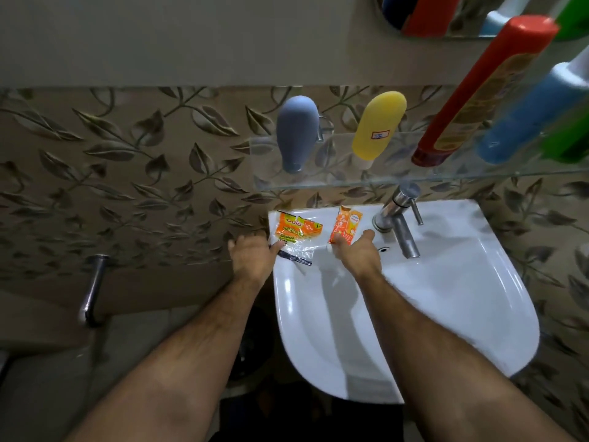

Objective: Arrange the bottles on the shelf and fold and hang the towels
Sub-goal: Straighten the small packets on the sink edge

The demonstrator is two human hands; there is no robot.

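On the glass shelf (318, 183) above the sink stand a grey-blue bottle (296, 132), a yellow bottle (379, 126), a tall red bottle (481, 94), a light blue bottle (529, 116) and a green one (573, 145) at the right edge. My left hand (251, 256) reaches to an orange scrub-pad wrapper (294, 232) on the sink's back ledge, its fingers touching the wrapper's near edge. My right hand (355, 255) reaches to a small orange carton (344, 224) beside it, fingers at its lower end. No towels are in view.
A white sink (462, 282) fills the lower right, with a chrome tap (398, 218) at its back. A mirror edge (446, 33) shows bottle reflections at the top. A metal wall tap (92, 288) sticks out at the left. Leaf-patterned tiles cover the wall.
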